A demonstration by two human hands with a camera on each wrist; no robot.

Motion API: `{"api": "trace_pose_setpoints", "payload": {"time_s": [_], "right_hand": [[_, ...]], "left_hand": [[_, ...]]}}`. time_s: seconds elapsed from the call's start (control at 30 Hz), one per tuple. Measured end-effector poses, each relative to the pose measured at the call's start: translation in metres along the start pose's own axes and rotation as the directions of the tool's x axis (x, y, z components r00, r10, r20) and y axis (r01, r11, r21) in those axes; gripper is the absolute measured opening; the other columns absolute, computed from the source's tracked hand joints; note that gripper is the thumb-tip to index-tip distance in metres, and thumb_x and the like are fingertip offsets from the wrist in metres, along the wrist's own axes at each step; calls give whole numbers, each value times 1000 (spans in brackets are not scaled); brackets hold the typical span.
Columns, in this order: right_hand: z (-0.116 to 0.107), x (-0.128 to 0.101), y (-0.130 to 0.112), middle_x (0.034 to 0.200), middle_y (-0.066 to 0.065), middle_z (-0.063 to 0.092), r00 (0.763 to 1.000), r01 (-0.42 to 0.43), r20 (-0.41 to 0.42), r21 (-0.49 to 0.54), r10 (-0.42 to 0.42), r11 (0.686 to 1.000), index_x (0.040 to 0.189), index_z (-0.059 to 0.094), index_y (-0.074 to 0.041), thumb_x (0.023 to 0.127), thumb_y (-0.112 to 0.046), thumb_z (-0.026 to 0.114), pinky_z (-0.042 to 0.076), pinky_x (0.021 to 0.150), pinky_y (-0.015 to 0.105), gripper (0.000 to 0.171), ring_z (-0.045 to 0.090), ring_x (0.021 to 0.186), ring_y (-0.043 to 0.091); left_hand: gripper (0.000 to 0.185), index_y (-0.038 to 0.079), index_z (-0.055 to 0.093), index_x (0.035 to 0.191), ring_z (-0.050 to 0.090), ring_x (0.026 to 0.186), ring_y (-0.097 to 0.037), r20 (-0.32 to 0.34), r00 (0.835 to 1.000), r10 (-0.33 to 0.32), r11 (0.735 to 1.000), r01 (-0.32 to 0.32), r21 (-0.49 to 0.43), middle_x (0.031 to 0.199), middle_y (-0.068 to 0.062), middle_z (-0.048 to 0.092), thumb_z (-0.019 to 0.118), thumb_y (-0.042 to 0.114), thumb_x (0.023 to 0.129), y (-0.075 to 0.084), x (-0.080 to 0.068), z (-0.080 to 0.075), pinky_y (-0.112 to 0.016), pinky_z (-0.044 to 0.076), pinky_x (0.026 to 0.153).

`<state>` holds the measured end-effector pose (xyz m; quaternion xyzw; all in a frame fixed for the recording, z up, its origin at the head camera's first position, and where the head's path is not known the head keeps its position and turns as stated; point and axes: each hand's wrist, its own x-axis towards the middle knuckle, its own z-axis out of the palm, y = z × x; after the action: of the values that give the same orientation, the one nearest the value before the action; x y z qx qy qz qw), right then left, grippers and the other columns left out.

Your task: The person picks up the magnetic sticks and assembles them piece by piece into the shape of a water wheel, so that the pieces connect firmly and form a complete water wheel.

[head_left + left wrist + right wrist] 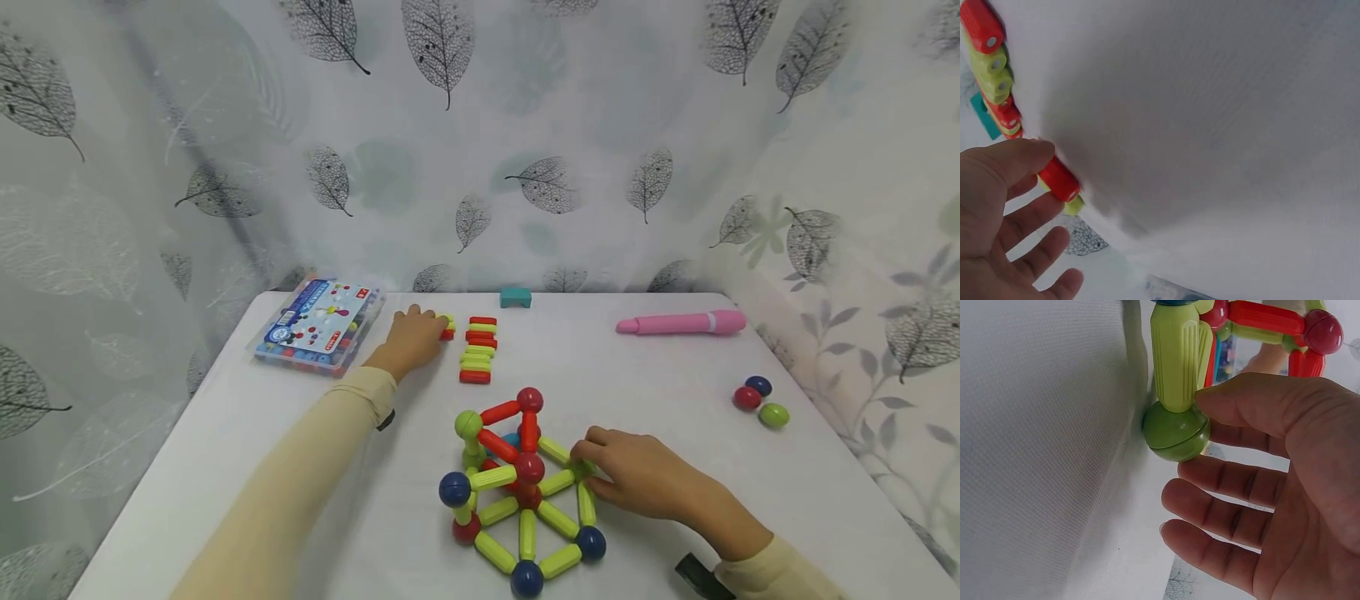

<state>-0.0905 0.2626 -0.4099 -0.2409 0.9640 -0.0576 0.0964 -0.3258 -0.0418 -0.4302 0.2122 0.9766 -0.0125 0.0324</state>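
The left hand is at the far part of the worktop, between the box and the row of sticks. Its thumb and fingers are bent close around a red stick, so it seems to pinch it, and the other fingers are spread a bit. A yellow stick peeks out right beside the red one. The right hand has its thumb and first fingers on the green ball at the right corner of the toy, a gentle hold, with the last fingers loose. The toy stands near the front of the worktop, with yellow sticks at the bottom and red sticks up high. To pick up the red stick well, it would be good to pinch it by its middle, so both ends stay free. The stick ends have little silver dots, which may be magnets, so the yellow stick could come along too. A small roll or slide sideways should pull the two apart before lifting. It would help to go up and over the row, so nothing gets knocked. The right hand should hold the ball lightly and not tug, because the tall red part looks easy to shake. The sleeve should stay away from the blue ball, too.
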Motion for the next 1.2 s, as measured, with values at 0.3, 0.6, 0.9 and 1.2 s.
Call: {"api": "trace_pose_setpoints", "payload": {"time_s": [0.3,0.6,0.9,1.2], "right_hand": [[1,0,-1,100,-11,63,1000,7,0,1,-7,1000,115,71,-25,86,-29,80,59,73,27,30,58,81,3],[-1,1,-2,99,-11,63,1000,2,0,-4,-2,1000,113,71,-25,86,-28,81,59,71,27,30,56,79,3],[0,2,0,101,-9,64,1000,-7,5,0,7,1000,114,71,-24,86,-28,81,59,72,28,30,58,81,4],[-1,3,0,102,-9,64,1000,4,6,26,-4,1000,114,71,-23,86,-28,81,61,75,32,30,60,83,5]], "left_hand": [[38,12,60,138,49,127,-39,-8,1000,-23,997,24,78,134,-15,62,62,21,101,-1,0,7,-63,36,111],[34,10,61,135,51,124,-39,16,1000,0,998,-1,65,132,-16,63,61,19,102,-4,-8,6,-64,37,109],[27,10,66,113,57,98,-30,46,999,27,991,-21,-132,104,-9,67,74,26,93,-9,-35,-3,-51,50,92],[27,11,64,114,60,104,-27,226,974,20,506,185,-842,104,-6,69,72,24,92,2,-121,-37,-44,52,93]]}}
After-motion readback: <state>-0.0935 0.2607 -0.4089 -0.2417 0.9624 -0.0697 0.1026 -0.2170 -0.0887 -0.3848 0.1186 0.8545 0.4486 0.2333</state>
